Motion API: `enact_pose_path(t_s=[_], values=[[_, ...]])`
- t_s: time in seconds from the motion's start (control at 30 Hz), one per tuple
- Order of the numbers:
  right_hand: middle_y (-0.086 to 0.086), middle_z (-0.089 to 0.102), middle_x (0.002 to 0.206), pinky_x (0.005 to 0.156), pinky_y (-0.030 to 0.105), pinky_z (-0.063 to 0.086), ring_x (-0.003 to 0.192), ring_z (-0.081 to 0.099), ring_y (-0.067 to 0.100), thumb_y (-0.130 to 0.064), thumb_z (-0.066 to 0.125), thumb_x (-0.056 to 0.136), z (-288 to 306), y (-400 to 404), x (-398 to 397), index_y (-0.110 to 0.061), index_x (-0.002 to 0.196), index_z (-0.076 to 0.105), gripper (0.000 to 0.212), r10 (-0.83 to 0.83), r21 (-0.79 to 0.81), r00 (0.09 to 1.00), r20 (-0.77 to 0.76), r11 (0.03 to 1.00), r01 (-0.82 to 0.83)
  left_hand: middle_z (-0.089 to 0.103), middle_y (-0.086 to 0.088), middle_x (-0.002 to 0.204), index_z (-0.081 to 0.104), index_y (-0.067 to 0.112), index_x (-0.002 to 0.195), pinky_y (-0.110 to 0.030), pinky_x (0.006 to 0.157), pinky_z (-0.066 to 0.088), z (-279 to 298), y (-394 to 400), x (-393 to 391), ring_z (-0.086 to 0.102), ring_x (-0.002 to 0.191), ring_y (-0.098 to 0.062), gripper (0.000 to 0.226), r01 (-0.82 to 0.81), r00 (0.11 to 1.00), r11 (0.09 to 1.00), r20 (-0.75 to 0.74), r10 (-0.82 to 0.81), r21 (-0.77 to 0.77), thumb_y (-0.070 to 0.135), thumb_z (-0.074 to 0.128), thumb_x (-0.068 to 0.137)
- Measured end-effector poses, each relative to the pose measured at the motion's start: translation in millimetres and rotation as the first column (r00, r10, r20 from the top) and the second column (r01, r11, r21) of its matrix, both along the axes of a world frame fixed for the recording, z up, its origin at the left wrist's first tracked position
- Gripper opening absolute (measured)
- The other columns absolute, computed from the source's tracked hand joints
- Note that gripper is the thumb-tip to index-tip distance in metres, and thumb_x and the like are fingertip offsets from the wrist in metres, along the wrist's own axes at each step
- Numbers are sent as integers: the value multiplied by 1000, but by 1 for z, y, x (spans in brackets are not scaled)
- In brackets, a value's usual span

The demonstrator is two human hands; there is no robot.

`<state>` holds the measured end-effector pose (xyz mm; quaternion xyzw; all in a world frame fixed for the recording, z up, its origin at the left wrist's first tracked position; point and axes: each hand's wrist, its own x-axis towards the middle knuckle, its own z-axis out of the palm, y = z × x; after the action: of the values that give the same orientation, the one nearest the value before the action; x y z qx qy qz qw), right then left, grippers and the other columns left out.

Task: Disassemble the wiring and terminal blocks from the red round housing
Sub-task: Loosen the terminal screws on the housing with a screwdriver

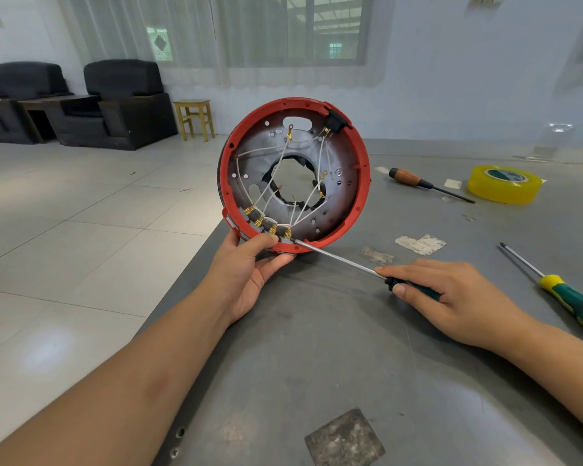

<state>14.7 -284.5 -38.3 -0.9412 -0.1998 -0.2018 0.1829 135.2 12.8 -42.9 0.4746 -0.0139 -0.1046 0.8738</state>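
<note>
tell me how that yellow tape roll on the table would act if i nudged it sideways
The yellow tape roll lies flat on its side on the grey table, so it would probably slide rather than roll. Its wide, low shape makes tipping unlikely. It looks like a thick, full winding, so probably stiff and fairly solid for its size.

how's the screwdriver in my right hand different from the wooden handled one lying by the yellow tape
The held screwdriver has a dark green handle and bright shaft; the wooden-handled screwdriver has a dark shaft. The first is gripped by the right hand, tip at the red housing; the second lies loose on the table.
</note>
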Motion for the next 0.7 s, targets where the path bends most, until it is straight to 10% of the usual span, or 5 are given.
enact_pose_path(t_s=[0.23,0.4,0.7], values=[[-20,64,92,72,32,56,81,64,7,-37,49,101,-1,8,-1,-31,134,66,38,2,-36,999,48,999,0,79,-19,99,58,3,127,-52,85,64,0,-1,-1,77,100,-41,34,-19,1000,999,-13,18,-35,-10,60,96],[-36,49,92,76,2,38,82,52,-7,-37,48,102,0,12,-1,-31,135,64,38,-11,-53,999,51,999,14,78,-21,102,57,3,126,-57,91,62,0,-1,-1,76,103,-43,33,-39,999,997,-21,38,-64,-10,60,96],[-14,72,109,83,8,44,99,64,6,-34,52,101,1,24,1,-29,136,65,37,-27,18,998,55,999,26,76,-24,95,57,1,112,-46,76,66,3,-10,-11,77,100,-38,18,-41,998,994,-41,37,-101,-9,59,97]])
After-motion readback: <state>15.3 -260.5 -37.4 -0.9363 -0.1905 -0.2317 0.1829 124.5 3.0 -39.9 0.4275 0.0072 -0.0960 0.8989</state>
